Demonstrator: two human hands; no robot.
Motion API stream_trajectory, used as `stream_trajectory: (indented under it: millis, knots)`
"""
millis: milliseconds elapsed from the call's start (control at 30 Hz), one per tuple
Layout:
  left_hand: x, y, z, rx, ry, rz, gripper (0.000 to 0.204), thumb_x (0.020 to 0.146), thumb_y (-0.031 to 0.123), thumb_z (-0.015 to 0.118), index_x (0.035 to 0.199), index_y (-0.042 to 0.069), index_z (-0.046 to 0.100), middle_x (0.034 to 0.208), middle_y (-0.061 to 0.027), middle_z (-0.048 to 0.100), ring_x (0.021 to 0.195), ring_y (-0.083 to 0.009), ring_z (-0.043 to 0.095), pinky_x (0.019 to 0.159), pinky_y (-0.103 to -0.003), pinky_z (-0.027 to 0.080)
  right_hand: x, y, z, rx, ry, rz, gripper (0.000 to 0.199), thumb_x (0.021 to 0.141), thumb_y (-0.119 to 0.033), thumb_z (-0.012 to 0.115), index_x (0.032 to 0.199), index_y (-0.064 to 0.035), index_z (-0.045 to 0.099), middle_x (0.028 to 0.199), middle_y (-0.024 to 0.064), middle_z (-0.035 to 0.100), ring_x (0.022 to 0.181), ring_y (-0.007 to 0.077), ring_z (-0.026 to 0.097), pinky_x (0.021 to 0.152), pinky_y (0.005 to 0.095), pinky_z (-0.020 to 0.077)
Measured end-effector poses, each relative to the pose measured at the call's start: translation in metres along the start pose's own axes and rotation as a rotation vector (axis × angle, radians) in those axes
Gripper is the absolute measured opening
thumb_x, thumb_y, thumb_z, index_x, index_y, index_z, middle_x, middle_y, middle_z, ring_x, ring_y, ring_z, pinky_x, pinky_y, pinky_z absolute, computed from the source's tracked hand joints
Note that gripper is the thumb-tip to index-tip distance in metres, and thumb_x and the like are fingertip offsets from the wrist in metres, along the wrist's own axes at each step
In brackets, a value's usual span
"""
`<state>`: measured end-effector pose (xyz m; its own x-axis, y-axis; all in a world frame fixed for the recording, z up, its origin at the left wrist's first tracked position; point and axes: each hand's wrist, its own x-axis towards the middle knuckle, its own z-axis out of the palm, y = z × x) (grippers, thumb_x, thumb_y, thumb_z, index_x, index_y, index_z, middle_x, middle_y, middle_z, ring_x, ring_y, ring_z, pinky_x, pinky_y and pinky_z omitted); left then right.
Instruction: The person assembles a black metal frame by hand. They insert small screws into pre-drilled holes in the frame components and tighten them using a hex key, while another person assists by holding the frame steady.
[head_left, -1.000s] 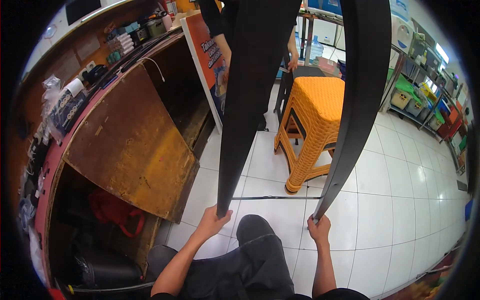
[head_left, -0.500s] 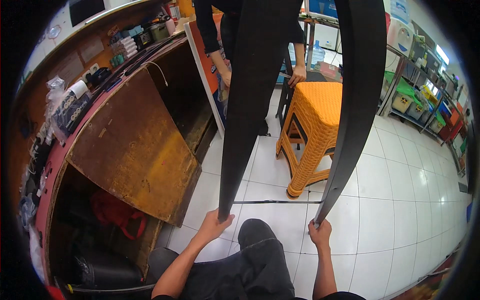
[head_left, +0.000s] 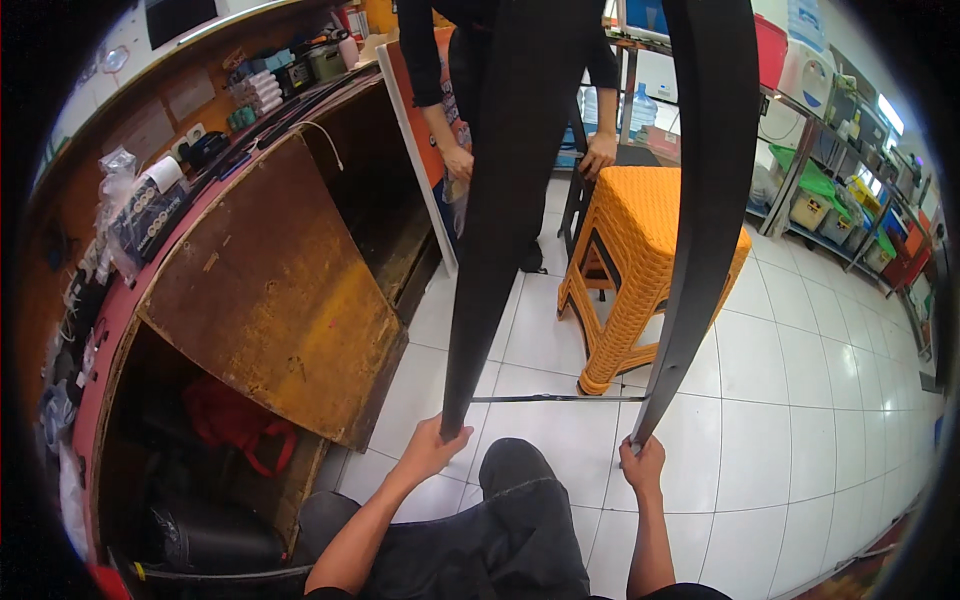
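Observation:
I hold a tall black frame with two long flat posts that widen toward the top of the view. My left hand [head_left: 428, 450] is closed around the lower end of the left post [head_left: 508, 190]. The lower end of the right post [head_left: 716, 150] is in the grip of my right hand [head_left: 644, 464]. A thin dark bar [head_left: 560, 399] spans between the posts just above my hands. The frame's upper end runs out of view. Beyond it stands an orange woven-pattern stool [head_left: 630, 225], partly covered by the right post.
Facing me, a person in dark clothes has one hand [head_left: 599, 153] behind the stool. On the left a worn wooden panel [head_left: 270, 290] leans against a cluttered pink-edged counter [head_left: 205, 215]. Shelves with green-lidded bins [head_left: 812, 208] stand at the right. White tiles [head_left: 765, 440] cover the floor.
The right post's upper part has shifted slightly left, so more of the stool shows to its right. Both my hands keep their hold on the posts.

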<state>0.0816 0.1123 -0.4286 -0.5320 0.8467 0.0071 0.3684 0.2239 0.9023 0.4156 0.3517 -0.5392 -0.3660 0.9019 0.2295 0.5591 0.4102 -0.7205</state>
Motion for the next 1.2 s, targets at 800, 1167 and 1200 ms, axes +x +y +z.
stream_trajectory:
  millis: [800,1167,1200]
  knots:
    - [-0.031,0.068,-0.180,0.869,0.208,0.235,0.017,0.089,0.019,0.070,0.097,0.005,0.068,0.096,-0.0172,0.067,0.096,-0.0392,0.064,0.083,-0.051,0.052,-0.125,-0.046,0.017,0.190,-0.389,0.067,0.028,0.092,-0.031,0.076,0.101,-0.0049,0.072,0.076,0.0072,0.063,0.066,0.0206,0.057,0.062,0.0364,0.0490]
    - [0.078,0.144,-0.519,1.496,1.048,0.045,0.036,0.096,0.024,0.064,0.125,0.002,0.067,0.118,-0.0222,0.069,0.110,-0.0393,0.067,0.094,-0.051,0.054,-0.090,-0.200,0.120,0.247,-0.783,-0.289,0.024,0.094,-0.029,0.070,0.103,-0.0067,0.073,0.088,0.0169,0.074,0.081,0.0359,0.072,0.075,0.0448,0.0571]
    - [0.082,0.136,-0.529,1.386,1.032,-0.055,0.040,0.095,0.029,0.067,0.125,0.002,0.067,0.122,-0.0254,0.068,0.114,-0.0409,0.066,0.098,-0.051,0.053,-0.085,-0.188,0.120,0.181,-0.803,-0.222,0.027,0.094,-0.031,0.068,0.106,-0.0081,0.073,0.093,0.0178,0.075,0.087,0.0397,0.072,0.078,0.0483,0.0568]
